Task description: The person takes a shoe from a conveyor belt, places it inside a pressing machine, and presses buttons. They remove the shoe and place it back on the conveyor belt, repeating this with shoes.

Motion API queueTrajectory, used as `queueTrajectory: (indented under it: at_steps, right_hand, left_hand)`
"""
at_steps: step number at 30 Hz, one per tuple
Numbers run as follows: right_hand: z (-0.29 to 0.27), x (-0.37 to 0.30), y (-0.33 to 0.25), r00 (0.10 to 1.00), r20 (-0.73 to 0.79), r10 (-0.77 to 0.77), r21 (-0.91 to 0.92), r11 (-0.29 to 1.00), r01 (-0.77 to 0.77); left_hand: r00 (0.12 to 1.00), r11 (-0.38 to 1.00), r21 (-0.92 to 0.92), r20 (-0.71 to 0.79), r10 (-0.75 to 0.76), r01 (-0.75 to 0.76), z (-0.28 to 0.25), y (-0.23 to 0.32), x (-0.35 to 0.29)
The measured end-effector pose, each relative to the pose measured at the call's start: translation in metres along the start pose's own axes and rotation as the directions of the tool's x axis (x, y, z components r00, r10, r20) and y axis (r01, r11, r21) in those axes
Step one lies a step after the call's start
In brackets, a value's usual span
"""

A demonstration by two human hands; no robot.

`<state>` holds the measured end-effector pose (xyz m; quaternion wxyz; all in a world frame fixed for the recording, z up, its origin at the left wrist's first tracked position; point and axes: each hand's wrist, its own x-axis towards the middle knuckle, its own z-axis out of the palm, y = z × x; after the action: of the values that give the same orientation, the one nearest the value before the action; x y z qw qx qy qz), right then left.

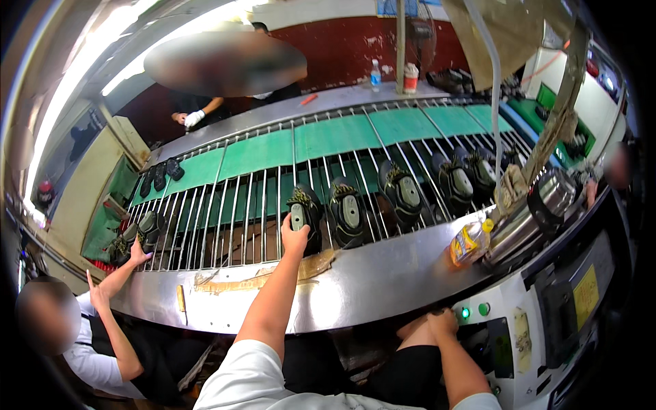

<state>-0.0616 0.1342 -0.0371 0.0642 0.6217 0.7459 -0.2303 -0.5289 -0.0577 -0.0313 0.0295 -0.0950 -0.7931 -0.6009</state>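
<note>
My left hand (295,237) reaches over the steel edge of a roller conveyor. Its fingers are closed around the near end of a black shoe (313,229) with yellow-green laces and a grey block set in its top. Just right of it, a similar shoe (347,215) stands on the rods, with another shoe (401,195) and several more farther right. Low on the right, my right hand (443,322) is by my knee, beside a white machine panel with green buttons (475,311). The fingers of that hand are mostly hidden.
At left, a co-worker's hand (139,253) touches shoes (145,229) on the conveyor. Across it, someone wears a white glove (195,119). A green belt (256,152) runs behind the rods. A yellow-capped bottle (470,244) and steel flask (523,229) stand at right; torn cardboard (260,277) lines the near edge.
</note>
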Motion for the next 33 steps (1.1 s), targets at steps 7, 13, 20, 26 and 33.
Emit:
queueTrajectory:
  at_steps: [7,13,20,26,33]
  right_hand:
    - [-0.009,0.009,-0.001,0.993,0.108,0.042,0.033,0.998,-0.046]
    - [-0.013,0.01,0.003,0.99,0.131,0.061,0.042,0.997,-0.067]
    - [-0.011,0.01,0.035,0.991,0.071,0.113,0.128,0.984,-0.122]
    - [-0.003,0.017,0.052,0.998,0.028,0.056,0.218,0.974,-0.061]
    - [-0.005,0.021,0.059,0.99,0.074,0.117,0.262,0.956,-0.133]
  left_hand:
    - [0.995,0.986,0.134,0.044,0.095,-0.1,0.011,0.013,-0.001]
    - [0.959,0.986,-0.034,-0.228,-0.168,0.165,0.032,0.019,-0.028]
    - [0.997,0.986,0.145,0.011,0.077,-0.077,0.091,0.049,-0.134]
    - [0.919,0.9,0.217,0.212,0.334,-0.377,0.118,0.03,-0.112]
    - [0.941,0.877,0.354,0.213,0.263,-0.325,0.116,0.03,-0.113]
